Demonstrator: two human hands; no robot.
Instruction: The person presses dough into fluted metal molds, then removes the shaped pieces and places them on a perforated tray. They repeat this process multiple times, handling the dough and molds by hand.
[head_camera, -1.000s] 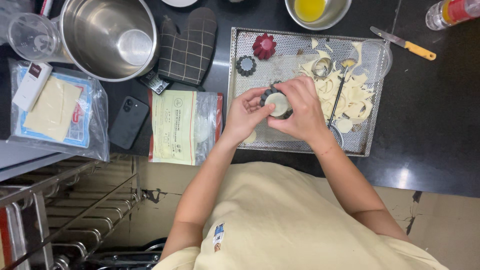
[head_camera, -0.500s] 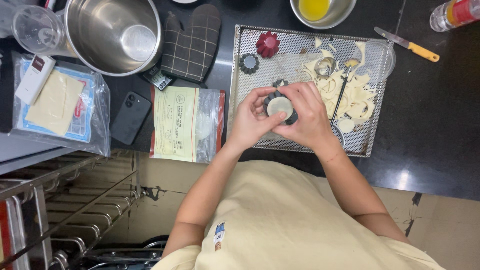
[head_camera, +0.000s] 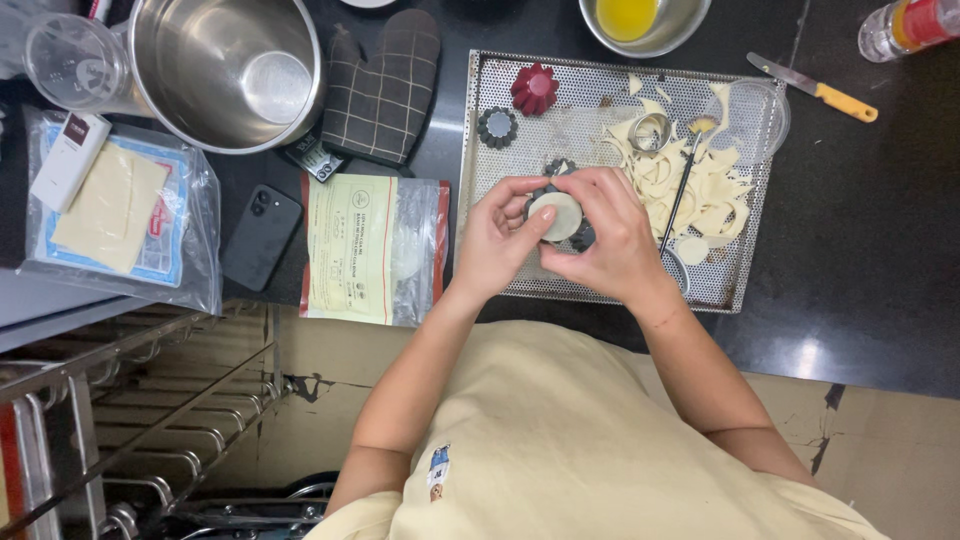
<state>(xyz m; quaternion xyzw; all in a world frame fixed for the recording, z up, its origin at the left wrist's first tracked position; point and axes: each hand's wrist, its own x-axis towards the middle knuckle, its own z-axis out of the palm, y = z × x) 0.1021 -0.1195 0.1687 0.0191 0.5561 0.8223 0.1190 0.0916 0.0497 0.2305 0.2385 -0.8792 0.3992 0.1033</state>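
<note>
Both my hands are cupped around a small dark fluted tart mould (head_camera: 583, 238) with a pale round of dough (head_camera: 555, 215) lying in it. My left hand (head_camera: 495, 240) presses a fingertip on the dough's left edge. My right hand (head_camera: 612, 235) wraps the mould from the right. They hover over the perforated metal tray (head_camera: 480, 180). On the tray lie a red fluted mould (head_camera: 535, 88), a dark fluted mould (head_camera: 497, 126), another dark one (head_camera: 559, 166) just above my fingers, a metal ring cutter (head_camera: 651, 130) and a heap of dough scraps (head_camera: 700, 185).
A steel pot (head_camera: 225, 70), an oven mitt (head_camera: 385, 85), a phone (head_camera: 260, 237), bagged pastry sheets (head_camera: 115, 205), a printed bag (head_camera: 372, 248) sit left. A bowl of yellow liquid (head_camera: 640, 18), a yellow-handled knife (head_camera: 815, 90), a bottle (head_camera: 915, 25) lie at the back. A metal rack (head_camera: 120, 430) stands lower left.
My hands stay in place over the tray, the fingers shifting slightly around the dough in the mould. The view has tilted a little.
</note>
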